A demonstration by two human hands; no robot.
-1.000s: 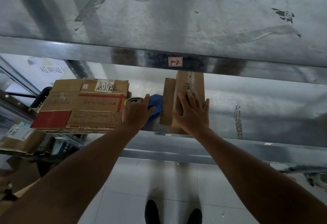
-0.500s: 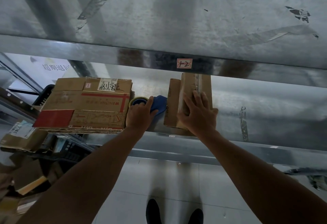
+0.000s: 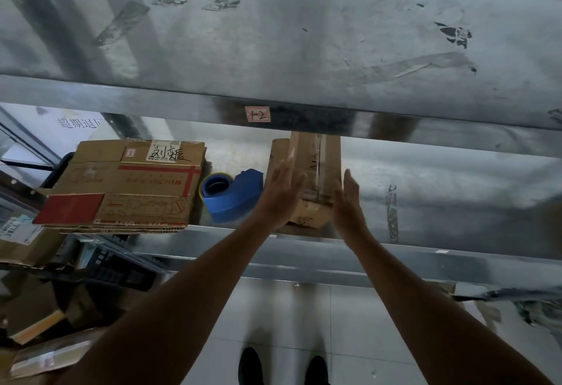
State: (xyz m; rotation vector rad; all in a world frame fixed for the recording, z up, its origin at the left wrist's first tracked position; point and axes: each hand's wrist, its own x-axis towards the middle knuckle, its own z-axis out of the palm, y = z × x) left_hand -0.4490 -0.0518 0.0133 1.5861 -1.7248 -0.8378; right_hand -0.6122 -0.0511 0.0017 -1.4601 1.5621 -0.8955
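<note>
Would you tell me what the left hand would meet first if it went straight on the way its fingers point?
Most likely the narrow cardboard box: the left hand aims at its left side, though depth is unclear.

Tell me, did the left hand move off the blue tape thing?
Yes. The left hand moved right, off the blue tape dispenser, to the left side of the narrow cardboard box.

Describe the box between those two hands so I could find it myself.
On the metal shelf, look just below the small label on the beam. A narrow cardboard box lies there between the left hand and right hand. Unlike the wide flattened cartons to its left, it is slim, with clear tape along its top.
</note>
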